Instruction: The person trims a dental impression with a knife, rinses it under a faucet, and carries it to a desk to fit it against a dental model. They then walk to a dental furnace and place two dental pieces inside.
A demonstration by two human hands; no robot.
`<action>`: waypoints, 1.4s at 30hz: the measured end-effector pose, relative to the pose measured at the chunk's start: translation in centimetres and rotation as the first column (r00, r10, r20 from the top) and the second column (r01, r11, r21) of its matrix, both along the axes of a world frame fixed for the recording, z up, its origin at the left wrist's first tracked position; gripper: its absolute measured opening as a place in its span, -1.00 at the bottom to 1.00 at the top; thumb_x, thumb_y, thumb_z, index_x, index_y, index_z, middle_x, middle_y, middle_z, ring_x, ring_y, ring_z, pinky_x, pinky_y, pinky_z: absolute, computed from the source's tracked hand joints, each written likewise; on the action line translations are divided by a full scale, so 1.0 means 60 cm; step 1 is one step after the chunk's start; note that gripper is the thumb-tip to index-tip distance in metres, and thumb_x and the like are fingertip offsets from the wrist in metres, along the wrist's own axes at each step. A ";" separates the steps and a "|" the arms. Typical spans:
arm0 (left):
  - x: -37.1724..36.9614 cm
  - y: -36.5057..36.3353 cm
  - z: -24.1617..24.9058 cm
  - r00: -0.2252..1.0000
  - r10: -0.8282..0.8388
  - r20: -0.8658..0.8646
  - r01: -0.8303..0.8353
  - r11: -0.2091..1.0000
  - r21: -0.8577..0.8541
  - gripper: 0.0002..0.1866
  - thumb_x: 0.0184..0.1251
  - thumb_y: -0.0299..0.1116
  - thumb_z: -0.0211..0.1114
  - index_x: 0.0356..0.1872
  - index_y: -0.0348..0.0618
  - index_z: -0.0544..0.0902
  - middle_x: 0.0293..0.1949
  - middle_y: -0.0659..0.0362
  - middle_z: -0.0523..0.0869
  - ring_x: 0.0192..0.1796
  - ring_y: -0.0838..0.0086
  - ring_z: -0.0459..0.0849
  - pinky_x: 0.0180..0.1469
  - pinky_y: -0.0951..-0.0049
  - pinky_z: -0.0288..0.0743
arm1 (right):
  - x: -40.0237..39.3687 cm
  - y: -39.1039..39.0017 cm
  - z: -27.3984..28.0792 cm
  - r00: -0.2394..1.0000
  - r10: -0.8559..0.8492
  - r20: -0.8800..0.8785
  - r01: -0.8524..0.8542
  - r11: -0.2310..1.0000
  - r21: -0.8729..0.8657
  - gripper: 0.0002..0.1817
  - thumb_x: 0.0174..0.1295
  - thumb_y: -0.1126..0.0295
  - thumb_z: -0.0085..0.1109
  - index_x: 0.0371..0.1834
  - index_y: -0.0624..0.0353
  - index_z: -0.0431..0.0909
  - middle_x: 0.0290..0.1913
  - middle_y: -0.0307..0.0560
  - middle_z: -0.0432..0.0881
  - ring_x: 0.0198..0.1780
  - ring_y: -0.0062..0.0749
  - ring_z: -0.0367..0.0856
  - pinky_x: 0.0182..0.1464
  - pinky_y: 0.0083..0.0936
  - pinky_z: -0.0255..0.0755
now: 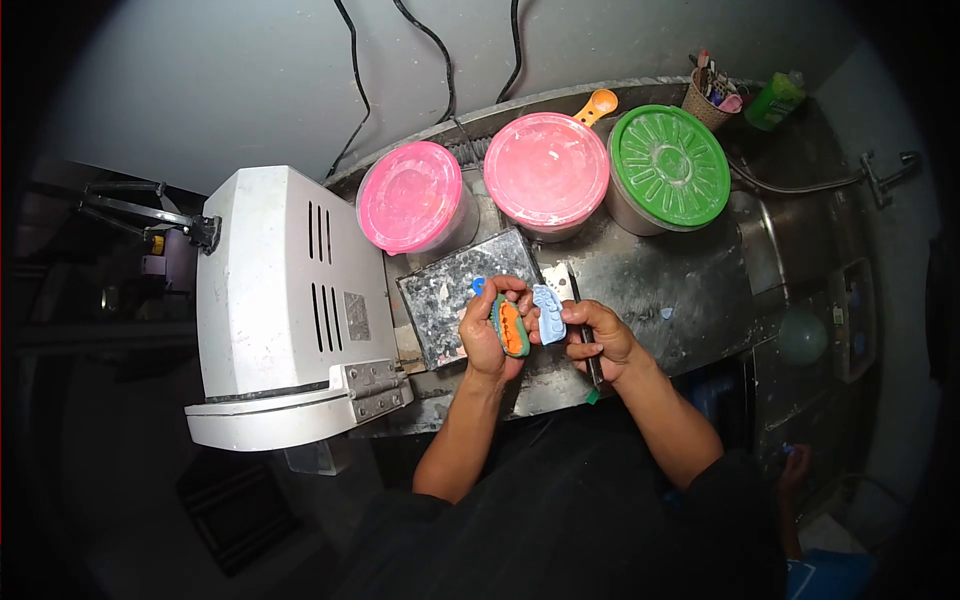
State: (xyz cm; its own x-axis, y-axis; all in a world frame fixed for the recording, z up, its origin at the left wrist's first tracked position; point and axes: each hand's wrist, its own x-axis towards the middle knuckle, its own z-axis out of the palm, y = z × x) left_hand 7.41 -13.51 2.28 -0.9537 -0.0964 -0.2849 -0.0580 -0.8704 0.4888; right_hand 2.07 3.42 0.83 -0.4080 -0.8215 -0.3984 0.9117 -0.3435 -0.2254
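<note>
My left hand [487, 335] is closed round a green-rimmed dental impression [513, 328] with orange material inside. Beside it, my right hand [603, 338] grips a light blue dental cast [549, 314] between thumb and fingers, its row of teeth shapes showing. A dark-handled tool [594, 370] is also held in the right hand, crossing under the fingers. The two dental pieces are side by side, close together, above the metal counter. Whether they touch is too small to tell.
Tubs with a pink lid [411, 197], a paler pink lid [547, 170] and a green lid [671, 166] line the back. A white machine [270, 290] stands left, near a speckled slab [440, 315]. At lower right is another person's hand [797, 464].
</note>
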 end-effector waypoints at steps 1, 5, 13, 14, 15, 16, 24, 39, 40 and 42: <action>-0.001 0.004 0.003 1.000 0.000 0.009 -0.001 1.000 0.020 -0.56 0.60 -0.03 -0.11 -0.14 -0.24 0.53 -0.38 0.17 0.44 -0.46 0.43 0.49 -0.52 0.47 0.47 | -0.001 0.003 -0.001 1.000 0.006 0.003 -0.006 1.000 -0.017 -0.79 0.32 0.40 0.10 -0.11 0.34 0.55 -0.23 -0.02 0.68 -0.61 -0.80 0.36 -0.70 -0.90 0.16; -0.008 0.023 0.006 0.998 0.009 0.060 -0.012 0.999 0.047 -0.56 0.60 -0.05 -0.11 -0.14 -0.26 0.53 -0.37 0.17 0.45 -0.48 0.42 0.50 -0.54 0.46 0.50 | -0.007 0.020 -0.006 1.000 0.019 0.005 -0.018 0.995 -0.099 -0.70 0.32 0.41 0.07 0.01 0.41 0.52 -0.10 0.17 0.70 -0.48 -0.75 0.53 -0.69 -0.91 0.16; -0.029 0.070 -0.004 0.990 -0.142 0.002 0.139 0.975 0.173 -0.57 0.57 -0.10 -0.05 -0.16 -0.33 0.55 -0.36 0.15 0.48 -0.42 0.43 0.39 -0.42 0.47 0.32 | -0.010 0.105 0.034 0.978 -0.043 -0.202 0.048 0.999 0.023 -0.65 0.23 0.51 0.03 0.06 0.49 0.51 -0.10 0.37 0.67 -0.36 -0.49 0.69 -0.67 -0.87 0.24; -0.032 0.077 -0.007 0.988 -0.157 0.001 0.154 0.966 0.209 -0.56 0.56 -0.10 -0.04 -0.15 -0.36 0.55 -0.35 0.15 0.47 -0.39 0.44 0.40 -0.41 0.48 0.29 | -0.012 0.122 0.034 0.974 -0.052 -0.220 0.058 0.998 0.021 -0.65 0.22 0.52 0.04 0.05 0.48 0.51 -0.10 0.35 0.67 -0.32 -0.44 0.73 -0.67 -0.87 0.24; -0.036 0.087 -0.005 0.985 -0.174 -0.001 0.169 0.955 0.244 -0.56 0.56 -0.10 -0.03 -0.14 -0.38 0.55 -0.34 0.16 0.47 -0.35 0.44 0.40 -0.41 0.48 0.27 | -0.014 0.139 0.032 0.972 -0.074 -0.221 0.070 0.997 -0.028 -0.69 0.24 0.57 0.04 0.04 0.45 0.50 -0.09 0.20 0.69 -0.09 -0.28 0.75 -0.62 -0.90 0.30; -0.041 0.097 -0.003 0.982 -0.191 -0.004 0.185 0.942 0.279 -0.55 0.55 -0.10 -0.02 -0.14 -0.41 0.55 -0.33 0.16 0.47 -0.32 0.45 0.41 -0.41 0.49 0.25 | -0.017 0.154 0.032 0.968 -0.090 -0.235 0.091 0.996 -0.005 -0.71 0.25 0.56 0.05 0.02 0.42 0.51 -0.08 0.18 0.68 -0.09 -0.27 0.75 -0.62 -0.89 0.30; -0.088 0.224 0.018 0.940 -0.341 -0.007 0.339 0.930 0.145 -0.53 0.59 -0.07 -0.09 -0.01 -0.36 0.53 -0.31 0.13 0.50 -0.33 0.40 0.45 -0.32 0.42 0.34 | -0.059 0.267 0.046 0.892 -0.310 -0.328 0.350 0.934 0.070 -0.68 0.17 0.43 0.15 -0.03 0.36 0.53 -0.19 0.08 0.67 -0.38 -0.50 0.65 -0.62 -0.79 0.21; -0.310 0.495 -0.056 0.862 -0.483 0.153 0.364 0.800 0.478 -0.67 0.49 -0.10 -0.01 -0.01 -0.14 0.50 -0.26 0.13 0.59 -0.19 0.31 0.59 -0.03 0.29 0.52 | -0.202 0.506 0.023 0.765 -0.486 -0.422 0.638 0.660 0.396 -0.67 0.17 0.27 0.32 -0.08 0.23 0.58 -0.22 -0.17 0.68 -0.40 -0.74 0.52 -0.54 -0.84 0.16; -0.327 0.508 -0.068 0.864 -0.488 0.124 0.370 0.782 0.501 -0.69 0.47 -0.11 0.01 -0.06 -0.14 0.52 -0.27 0.12 0.60 -0.18 0.29 0.59 -0.03 0.28 0.52 | -0.213 0.512 0.032 0.735 -0.509 -0.448 0.674 0.623 0.397 -0.68 0.16 0.31 0.35 -0.09 0.25 0.57 -0.21 -0.16 0.68 -0.27 -0.68 0.62 -0.54 -0.82 0.18; -0.355 0.536 -0.076 0.860 -0.480 0.173 0.357 0.808 0.469 -0.71 0.45 -0.15 -0.03 -0.14 -0.15 0.52 -0.25 0.07 0.63 -0.15 0.22 0.60 -0.01 0.23 0.52 | -0.239 0.545 0.029 0.706 -0.490 -0.512 0.706 0.544 0.453 -0.67 0.16 0.29 0.35 -0.10 0.24 0.55 -0.23 -0.16 0.68 -0.29 -0.67 0.64 -0.54 -0.81 0.18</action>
State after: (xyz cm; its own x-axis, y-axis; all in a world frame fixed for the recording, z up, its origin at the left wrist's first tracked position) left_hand -13.88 18.66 -2.27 -0.7506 0.4777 -0.4566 -0.5390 -0.8423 0.0048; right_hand -12.25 36.12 2.59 -0.8907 0.0238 -0.4540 0.3881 -0.4804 -0.7865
